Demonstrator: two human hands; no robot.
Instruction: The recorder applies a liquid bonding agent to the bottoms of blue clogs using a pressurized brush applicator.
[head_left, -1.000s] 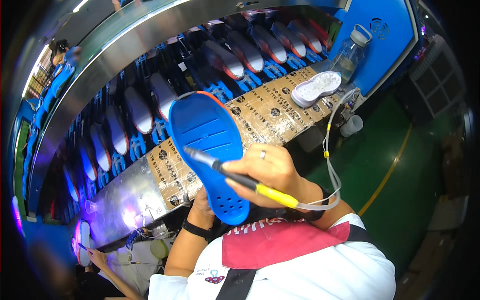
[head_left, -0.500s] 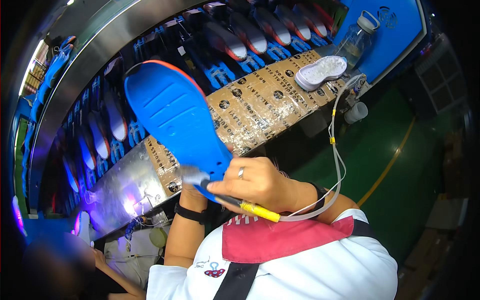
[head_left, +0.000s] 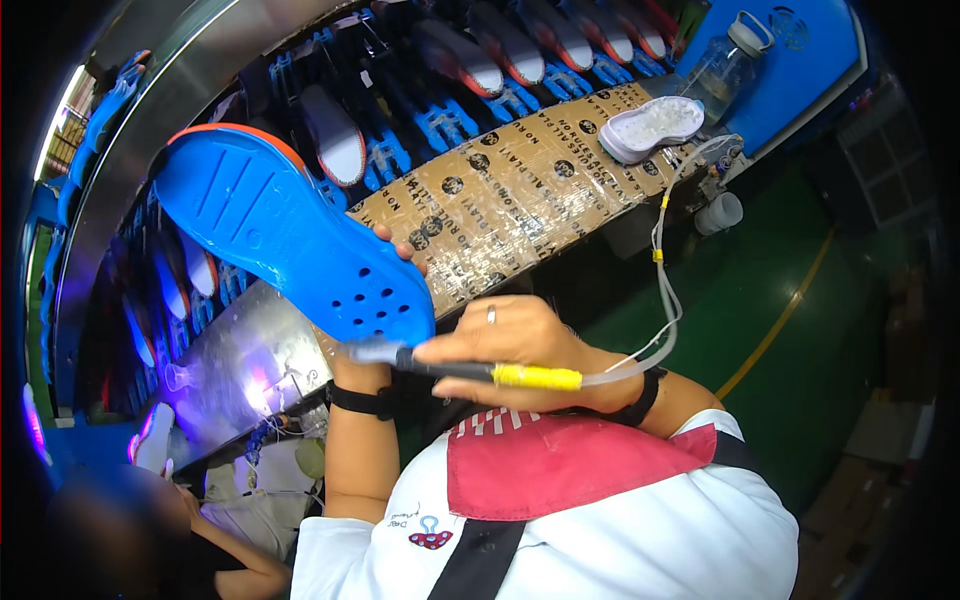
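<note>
My left hand (head_left: 362,374) is mostly hidden behind a blue shoe sole (head_left: 300,225) and grips it, with fingertips showing over its far edge. The sole has an orange rim at the toe, grooves across its front and several small holes at the heel. My right hand (head_left: 515,345) is closed round a brush (head_left: 440,368) with a dark handle wrapped in yellow tape at its rear. A clear hose (head_left: 664,300) runs from the handle to the bench end. The blurred bristles are by the heel end of the sole; whether they touch it I cannot tell.
Soles with white heels (head_left: 343,152) stand in blue holders on a rack behind the cardboard-topped bench (head_left: 500,225). A white tray of sole shape (head_left: 652,128) and a clear jug (head_left: 725,68) stand at the right end. Another person's arm (head_left: 245,560) is at lower left.
The sole has moved left and tilted, bringing its heel holes into full view. The brush has swung closer to level, and my right hand has shifted slightly up and right.
</note>
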